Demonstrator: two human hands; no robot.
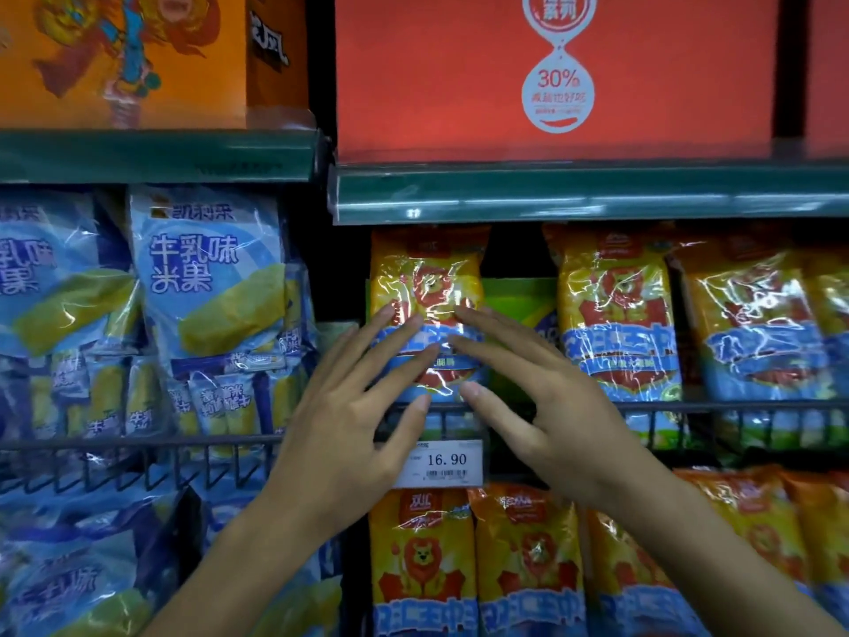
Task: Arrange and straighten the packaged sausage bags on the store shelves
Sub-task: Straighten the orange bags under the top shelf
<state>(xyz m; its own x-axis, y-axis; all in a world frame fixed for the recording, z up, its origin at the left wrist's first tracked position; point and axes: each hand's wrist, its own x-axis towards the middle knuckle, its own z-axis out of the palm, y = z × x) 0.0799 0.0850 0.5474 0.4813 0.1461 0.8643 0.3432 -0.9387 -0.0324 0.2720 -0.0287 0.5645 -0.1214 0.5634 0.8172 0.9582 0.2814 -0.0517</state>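
Working from left to right, blue snack bags [206, 268] are seen filling the left bay, too overlapped to be counted; they appear to be no part of the task. In the right bay, on the middle shelf behind a wire rail [689, 405], one yellow sausage bag [425, 278] is stood upright at the far left. The left hand [353, 416] and the right hand [546, 402] are both spread flat before its lower half, fingers straight and nothing grasped; whether the fingertips touch the film or hover just off it cannot be told. A green pack [514, 296] is glimpsed in the gap behind. Further right, two more sausage bags are plainly shown, with the edge of a fourth at the frame's border, the outer ones tilted. Under the price tag [438, 462], about four bags are lined up on the lower shelf. The task is judged to be partway done: one bag is being squared, while the gap and the leaning bags to the right are left.
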